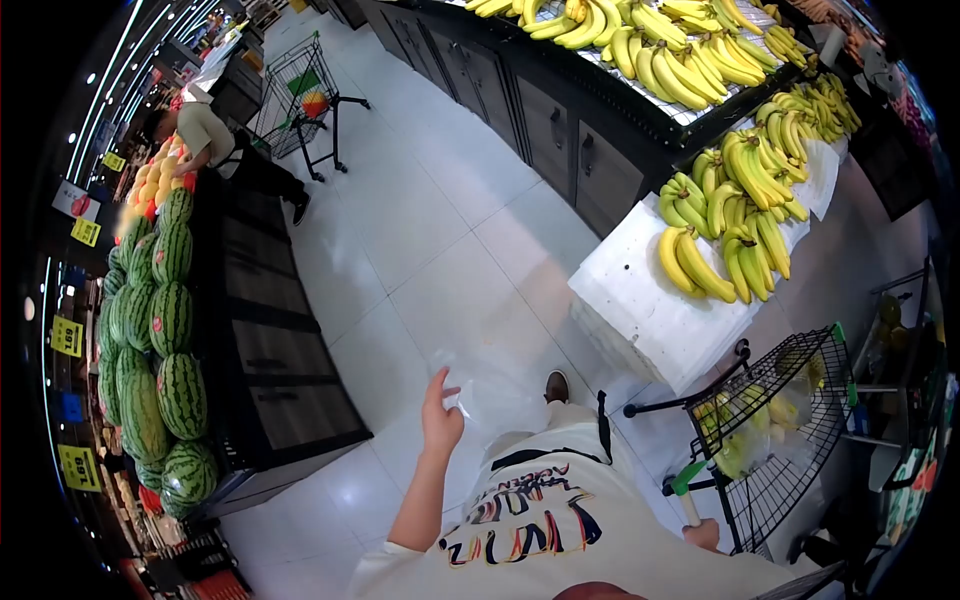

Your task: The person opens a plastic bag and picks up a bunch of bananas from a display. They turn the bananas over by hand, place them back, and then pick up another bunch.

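Observation:
My left hand (441, 415) is raised in front of my body, its fingers closed on a thin clear plastic bag (495, 398) that hangs to the right over the floor. Low at the right, my right hand (703, 535) is wrapped round the handle (688, 490) of a black wire shopping cart (820, 440). Inside the cart lie clear bags with yellow-green fruit (745, 445).
Bananas (690, 265) lie on a white foam box (640, 290) at the right, with more on a dark display counter (560, 125) behind. Watermelons (172, 320) line the left stand. A person (205, 135) leans over fruit near another cart (300, 95).

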A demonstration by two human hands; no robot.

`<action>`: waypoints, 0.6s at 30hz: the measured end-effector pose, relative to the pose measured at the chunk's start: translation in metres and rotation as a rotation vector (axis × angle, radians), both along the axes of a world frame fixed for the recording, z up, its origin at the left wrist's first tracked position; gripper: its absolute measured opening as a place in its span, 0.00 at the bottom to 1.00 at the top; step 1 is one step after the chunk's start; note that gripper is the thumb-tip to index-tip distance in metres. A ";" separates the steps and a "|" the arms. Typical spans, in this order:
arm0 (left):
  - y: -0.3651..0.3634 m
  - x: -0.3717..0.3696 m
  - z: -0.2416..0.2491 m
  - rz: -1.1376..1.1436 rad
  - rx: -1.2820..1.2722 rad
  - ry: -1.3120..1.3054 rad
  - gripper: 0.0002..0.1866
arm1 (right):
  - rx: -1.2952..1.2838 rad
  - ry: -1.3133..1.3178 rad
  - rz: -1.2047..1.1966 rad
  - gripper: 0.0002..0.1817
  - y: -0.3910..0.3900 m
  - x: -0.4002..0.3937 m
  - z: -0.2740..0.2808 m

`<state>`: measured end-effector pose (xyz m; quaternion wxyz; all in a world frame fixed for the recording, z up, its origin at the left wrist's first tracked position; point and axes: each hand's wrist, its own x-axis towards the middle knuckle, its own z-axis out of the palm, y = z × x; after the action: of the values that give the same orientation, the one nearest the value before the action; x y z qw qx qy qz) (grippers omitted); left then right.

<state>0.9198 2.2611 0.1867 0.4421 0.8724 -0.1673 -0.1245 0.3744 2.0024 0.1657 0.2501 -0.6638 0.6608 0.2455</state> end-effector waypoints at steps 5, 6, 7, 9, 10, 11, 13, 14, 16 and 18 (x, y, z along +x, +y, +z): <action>-0.014 0.057 -0.015 -0.074 -0.026 0.001 0.43 | -0.018 0.037 -0.094 0.12 0.038 0.049 0.012; -0.017 0.069 -0.012 -0.101 -0.007 -0.009 0.43 | -0.010 0.032 -0.117 0.12 0.047 0.055 0.010; -0.020 0.081 -0.010 -0.113 -0.010 -0.004 0.43 | -0.003 0.029 -0.142 0.12 0.057 0.061 0.009; -0.027 0.105 -0.007 -0.139 -0.019 0.014 0.43 | -0.026 0.036 -0.162 0.12 0.075 0.076 0.007; -0.031 0.119 -0.011 -0.158 -0.027 0.000 0.43 | -0.040 0.040 -0.171 0.12 0.080 0.085 0.006; -0.031 0.135 -0.018 -0.183 -0.035 -0.014 0.43 | -0.052 0.049 -0.182 0.12 0.087 0.095 0.003; -0.024 0.167 -0.031 -0.231 -0.064 -0.005 0.44 | -0.069 0.074 -0.214 0.11 0.105 0.117 0.001; -0.023 0.185 -0.038 -0.247 -0.093 0.013 0.44 | -0.140 0.090 -0.183 0.11 0.115 0.127 -0.002; -0.015 0.223 -0.041 -0.270 -0.125 0.039 0.44 | -0.299 0.113 -0.156 0.10 0.135 0.149 -0.014; -0.001 0.258 -0.041 -0.299 -0.125 0.072 0.45 | -0.439 0.130 -0.217 0.10 0.152 0.177 -0.020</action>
<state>1.1777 2.2597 0.1461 0.4777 0.8036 -0.2867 -0.2093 0.5518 2.1549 0.1452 0.0817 -0.6101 0.7804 0.1099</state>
